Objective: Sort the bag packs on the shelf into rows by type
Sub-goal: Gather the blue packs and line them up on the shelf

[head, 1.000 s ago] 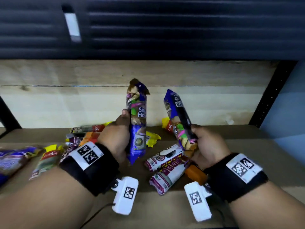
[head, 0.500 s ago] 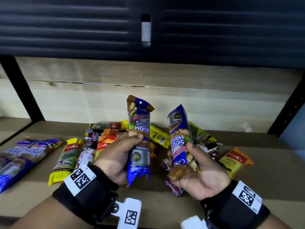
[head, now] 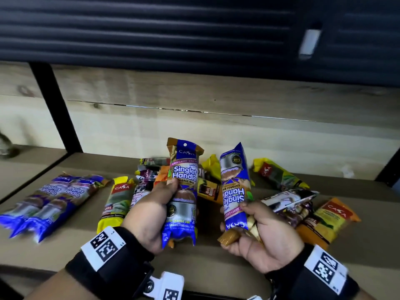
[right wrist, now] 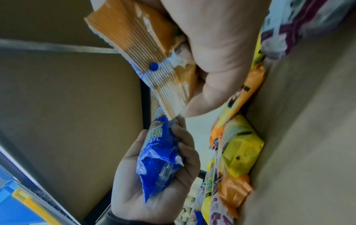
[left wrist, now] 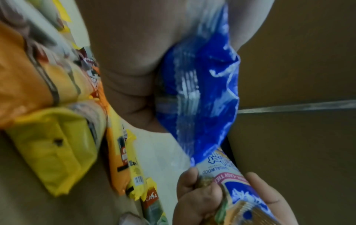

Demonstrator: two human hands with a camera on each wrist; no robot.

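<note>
Gripping one blue pack each, both hands are raised above the shelf [head: 216, 269] at centre frame. The left blue pack [head: 183, 191] is held upright in the left hand [head: 149, 215], fingers curled round its lower half, "Singlet Handle" label readable. The right blue pack [head: 234, 187] is held upside down in the right hand [head: 262, 232], thumb and fingers wrapped round its brown crimped end, tilted slightly toward 11 o'clock. The two packs are near each other, not touching. At 9 o'clock, a row of blue packs [head: 47, 202] is laid flat on the shelf. At 12 o'clock, behind the hands, a mixed heap [head: 149, 172] of yellow, orange and maroon packs is seen. At 3 o'clock, an orange pack [head: 331, 217] and a yellow pack [head: 279, 174] are lying, with a maroon-white pack [head: 290, 198] between them.
</note>
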